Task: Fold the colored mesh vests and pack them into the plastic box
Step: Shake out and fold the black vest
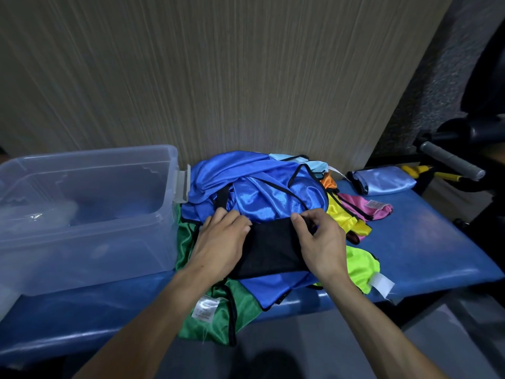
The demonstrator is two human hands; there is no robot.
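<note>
The black vest (269,248) lies folded on top of a heap of vests in the middle of the blue padded bench (426,242), and much of it is covered by the two hands. The left hand (221,242) lies on its left side with fingers fairly straight and pressed flat; the right hand (322,242) pinches its upper right corner between thumb and curled fingers. Under it, a royal blue vest (259,187) bunches up toward the wall, and only edges show of the green vest (218,315), the yellow vest (341,217), the pink vest (363,206), the neon green vest (360,266) and an orange scrap (328,181). The green vest hangs over the bench's front edge; its white label (205,309) carries print too small to read, as does the pink one's tag. A folded pale blue vest (385,181) sits apart near the far right corner. The clear plastic box (82,214) stands just left of the heap, open, its left end cut off by the frame; something pale inside is blurred through the wall. Bare bench shows to the right of the heap.
</note>
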